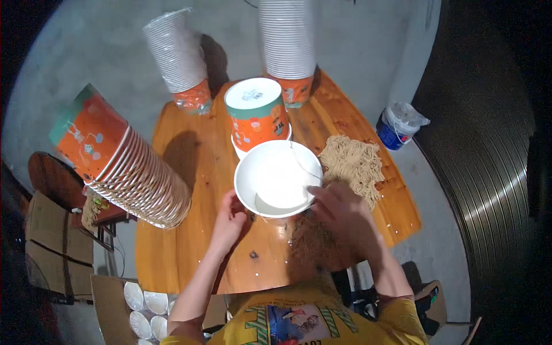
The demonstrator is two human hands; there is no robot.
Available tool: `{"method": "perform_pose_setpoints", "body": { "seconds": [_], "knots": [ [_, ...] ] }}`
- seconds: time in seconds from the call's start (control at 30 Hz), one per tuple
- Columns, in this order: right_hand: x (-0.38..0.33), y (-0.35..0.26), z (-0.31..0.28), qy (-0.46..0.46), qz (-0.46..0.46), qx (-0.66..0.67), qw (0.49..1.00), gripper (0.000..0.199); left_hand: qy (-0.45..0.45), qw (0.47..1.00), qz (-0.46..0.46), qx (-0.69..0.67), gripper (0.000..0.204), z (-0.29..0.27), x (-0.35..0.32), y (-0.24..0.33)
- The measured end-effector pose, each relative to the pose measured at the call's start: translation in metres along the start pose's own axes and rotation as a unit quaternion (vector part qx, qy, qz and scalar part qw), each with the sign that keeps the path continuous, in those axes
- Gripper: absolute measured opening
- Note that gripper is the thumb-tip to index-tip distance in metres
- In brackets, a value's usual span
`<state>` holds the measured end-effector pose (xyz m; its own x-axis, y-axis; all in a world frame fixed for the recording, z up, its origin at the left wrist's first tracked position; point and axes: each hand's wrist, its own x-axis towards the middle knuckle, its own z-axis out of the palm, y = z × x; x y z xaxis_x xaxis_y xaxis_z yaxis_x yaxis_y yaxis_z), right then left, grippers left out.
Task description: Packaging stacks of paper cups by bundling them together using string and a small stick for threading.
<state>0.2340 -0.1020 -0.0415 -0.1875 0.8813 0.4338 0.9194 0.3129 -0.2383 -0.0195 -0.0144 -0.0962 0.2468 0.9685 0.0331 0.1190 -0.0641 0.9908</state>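
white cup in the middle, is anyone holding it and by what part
Yes: the left hand grips the white cup at its lower-left rim, the right hand at its lower-right rim.

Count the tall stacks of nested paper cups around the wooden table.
3: one leaning stack at the table's left, one at far left, one at far centre. Others may be out of frame.

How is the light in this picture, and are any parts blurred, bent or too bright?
Head view: strong light from above washes out the inside of the white bowl; the cup stacks throw dark shadows on the wooden table; the right hand is slightly blurred; straight edges bend near the rim, and the corners are black.
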Motion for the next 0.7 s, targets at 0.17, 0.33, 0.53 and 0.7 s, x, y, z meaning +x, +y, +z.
{"method": "perform_pose_setpoints", "body": {
  "seconds": [0.17, 0.33, 0.53, 0.7],
  "knots": [
    [0.019, 0.015, 0.0, 0.105, 0.114, 0.472, 0.868, 0.007, -0.14, 0.982, 0.055, -0.118, 0.065, -0.007, -0.001, 0.029],
    [0.072, 0.005, -0.053, -0.04, 0.186, 0.716, 0.671, 0.008, -0.174, 0.913, 0.365, -0.055, 0.113, -0.072, -0.03, 0.084],
    [0.14, -0.085, -0.075, -0.127, 0.262, 0.746, 0.599, 0.02, -0.064, 0.802, 0.554, 0.213, 0.129, -0.129, -0.032, 0.159],
    [0.218, -0.151, -0.07, -0.169, 0.15, 0.829, 0.512, 0.016, 0.033, 0.732, 0.65, 0.198, 0.145, -0.175, -0.026, 0.237]
  ]
}}
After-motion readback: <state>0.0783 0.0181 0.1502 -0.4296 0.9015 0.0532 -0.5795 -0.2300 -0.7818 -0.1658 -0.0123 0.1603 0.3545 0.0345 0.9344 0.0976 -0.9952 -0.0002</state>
